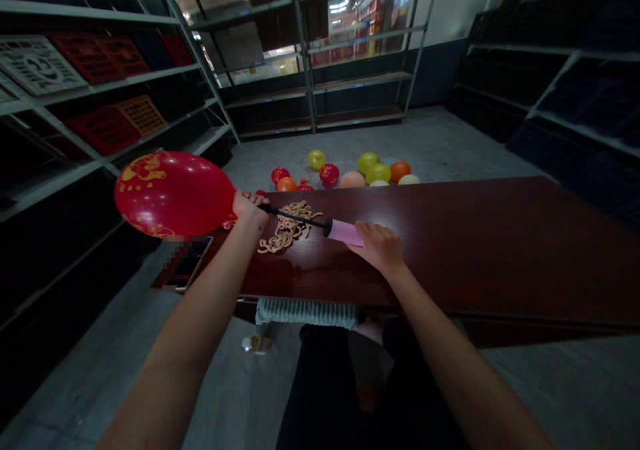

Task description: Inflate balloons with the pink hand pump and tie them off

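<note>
A large red balloon (173, 195) with yellow print floats at the left end of the dark red table (475, 250). My left hand (249, 208) is closed around the balloon's neck, where the black nozzle of a pink hand pump (343, 231) meets it. My right hand (381, 245) is wrapped round the pump's pink body, which lies low over the table. Between my hands a heap of pale uninflated balloons (287, 227) rests on the tabletop.
Several inflated balloons (367, 171), red, yellow, orange and white, lie on the floor beyond the table. A phone (193, 263) lies at the table's left corner. Metal shelving (100, 103) with crates lines the left wall; dark shelves stand right and at the back.
</note>
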The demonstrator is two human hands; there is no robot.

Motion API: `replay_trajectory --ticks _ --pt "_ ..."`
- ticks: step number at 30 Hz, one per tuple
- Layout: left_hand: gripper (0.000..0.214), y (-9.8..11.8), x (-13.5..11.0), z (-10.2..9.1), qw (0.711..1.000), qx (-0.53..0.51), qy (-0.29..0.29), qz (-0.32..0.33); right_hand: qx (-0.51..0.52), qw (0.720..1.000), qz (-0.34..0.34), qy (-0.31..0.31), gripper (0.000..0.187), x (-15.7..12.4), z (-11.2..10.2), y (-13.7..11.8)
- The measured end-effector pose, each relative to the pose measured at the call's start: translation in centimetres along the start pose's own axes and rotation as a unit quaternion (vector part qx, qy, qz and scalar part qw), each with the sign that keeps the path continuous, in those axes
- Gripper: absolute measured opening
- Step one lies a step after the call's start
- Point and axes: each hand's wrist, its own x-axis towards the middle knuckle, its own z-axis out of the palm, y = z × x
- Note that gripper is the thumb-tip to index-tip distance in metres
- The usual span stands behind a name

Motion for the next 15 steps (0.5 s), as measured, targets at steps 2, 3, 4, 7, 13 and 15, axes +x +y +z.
replay_trajectory --ticks 2,3,4,7,13,15 --pt "0.043 -0.4 -0.2 0.7 1.0 -0.008 -0.022 0.019 0.008 1.0 0.011 0.004 0.036 -0.1 0.2 0.2" --pt "0.044 -0.8 -0.4 1.1 0.999 -0.014 -0.035 0.03 0.01 1.0 0.02 0.007 0.037 -0.2 0.3 0.3" --pt "0.046 -1.3 -0.6 1.5 0.998 -0.019 -0.047 0.04 0.009 0.999 0.03 0.011 0.037 -0.3 0.4 0.4" --pt "0.052 -3.0 -1.8 2.8 0.995 -0.023 -0.077 0.062 0.003 0.998 0.055 0.024 0.035 -0.3 0.7 0.6" --pt "0.06 -8.6 -5.5 4.8 0.983 0.004 -0.169 0.071 0.025 0.995 0.083 0.043 0.038 -0.3 1.2 0.8" --pt "0.061 -11.1 -6.5 5.0 0.979 0.008 -0.193 0.069 0.034 0.993 0.099 0.047 0.039 -0.4 1.3 0.9"
